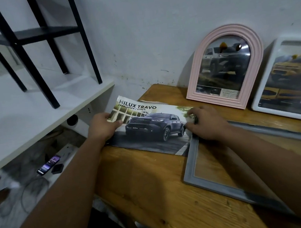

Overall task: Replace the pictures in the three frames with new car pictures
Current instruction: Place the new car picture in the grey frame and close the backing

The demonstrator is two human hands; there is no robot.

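Dim, bluish light; glare on the pink frame (224, 66), blurred corners, wide-angle bending at edges.

I saw the white frame (265, 91) cut off by the right edge. The right forearm hid part of the grey frame (191, 165). Small print in the pink arched frame (229, 65) was unreadable; items under the white shelf (35, 114) were blurred.

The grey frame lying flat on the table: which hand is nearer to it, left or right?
Right. The right hand rests at the top left corner of the grey frame, seemingly touching it. The left hand grips the far left edge of the car picture, away from that frame.
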